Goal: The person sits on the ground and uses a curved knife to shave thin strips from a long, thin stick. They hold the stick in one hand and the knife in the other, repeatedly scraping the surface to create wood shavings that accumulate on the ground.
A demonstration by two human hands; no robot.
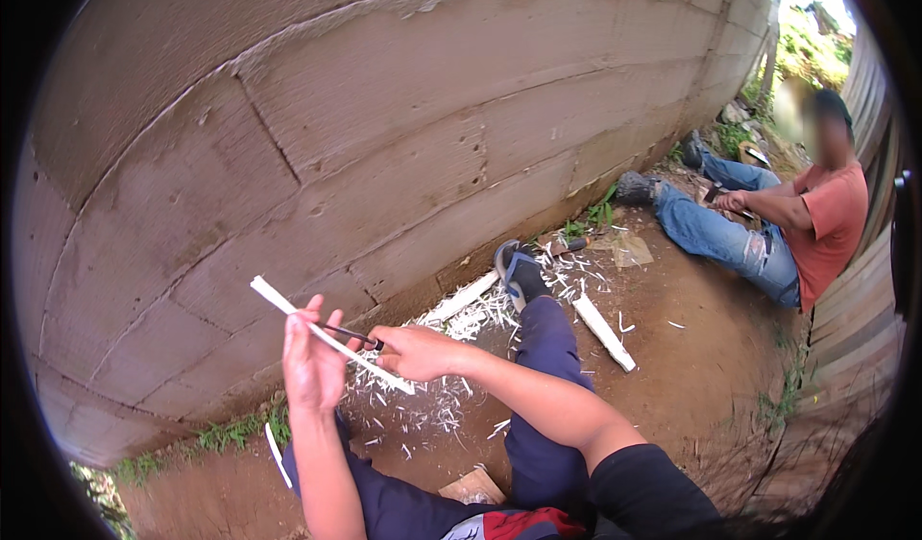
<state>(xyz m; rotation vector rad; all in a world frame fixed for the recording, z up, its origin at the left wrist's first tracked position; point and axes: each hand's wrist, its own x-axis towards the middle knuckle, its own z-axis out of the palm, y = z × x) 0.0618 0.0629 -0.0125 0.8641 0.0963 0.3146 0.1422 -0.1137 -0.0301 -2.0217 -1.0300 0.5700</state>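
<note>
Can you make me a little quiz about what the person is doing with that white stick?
1. True or false: the left hand holds the thin white stick.
2. What does the right hand grip? A) a hammer B) a dark knife C) a rope
3. Fill in: the pale wood shavings lie on the ____ ground, beside the block wall.

Key: 1 true. 2 B. 3 dirt.
</note>
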